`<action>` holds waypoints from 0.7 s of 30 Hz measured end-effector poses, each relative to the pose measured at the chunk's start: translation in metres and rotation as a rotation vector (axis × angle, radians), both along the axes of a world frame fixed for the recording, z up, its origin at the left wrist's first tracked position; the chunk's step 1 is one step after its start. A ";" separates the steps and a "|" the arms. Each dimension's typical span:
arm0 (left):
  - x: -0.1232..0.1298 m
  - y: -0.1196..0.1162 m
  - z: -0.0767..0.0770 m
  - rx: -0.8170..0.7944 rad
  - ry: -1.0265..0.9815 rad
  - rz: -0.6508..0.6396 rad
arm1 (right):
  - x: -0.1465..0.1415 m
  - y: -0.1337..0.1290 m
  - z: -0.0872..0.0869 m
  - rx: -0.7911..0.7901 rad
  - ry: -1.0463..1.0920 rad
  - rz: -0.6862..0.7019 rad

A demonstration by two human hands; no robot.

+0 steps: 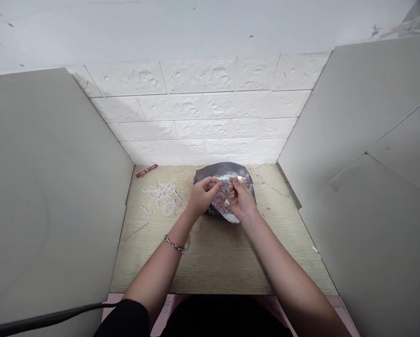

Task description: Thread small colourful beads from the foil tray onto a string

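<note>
My left hand (202, 194) and my right hand (242, 199) are close together over a dark grey plastic bag (224, 167). Thumb and fingers of each hand are pinched; whatever lies between the fingertips is too small to make out. Beneath them, a clear packet of small multicoloured beads (222, 201), pink and yellow among them, rests on the dark bag, partly covered by my hands. To the left of my left hand lies a tangle of white bead strands (165, 196). A chain bracelet (173, 244) circles my left wrist.
A small red packet (147, 170) lies at the back left of the wooden tabletop (224, 267). A thin needle-like piece (136, 231) is near the left edge. Grey panels (65, 187) flank the table, and a white brick-pattern wall (202, 107) stands behind.
</note>
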State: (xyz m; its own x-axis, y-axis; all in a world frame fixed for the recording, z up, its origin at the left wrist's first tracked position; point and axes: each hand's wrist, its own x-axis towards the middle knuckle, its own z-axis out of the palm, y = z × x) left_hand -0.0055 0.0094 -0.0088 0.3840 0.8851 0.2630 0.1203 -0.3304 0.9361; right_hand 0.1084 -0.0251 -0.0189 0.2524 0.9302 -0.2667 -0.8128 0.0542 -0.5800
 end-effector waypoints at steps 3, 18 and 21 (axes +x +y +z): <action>0.001 -0.003 0.000 0.011 0.029 -0.008 | -0.002 -0.001 -0.001 0.007 -0.041 0.039; 0.005 -0.008 -0.002 0.125 0.119 0.062 | -0.006 -0.002 -0.004 0.031 -0.185 0.072; 0.004 -0.010 0.000 0.282 0.212 0.154 | -0.008 -0.004 -0.003 0.060 -0.310 0.005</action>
State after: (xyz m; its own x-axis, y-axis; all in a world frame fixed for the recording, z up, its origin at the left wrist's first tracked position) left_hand -0.0015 -0.0002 -0.0091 0.3245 0.8407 0.4335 0.3699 -0.5346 0.7598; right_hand 0.1005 -0.0292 -0.0217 0.3089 0.9432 -0.1223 -0.5979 0.0926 -0.7962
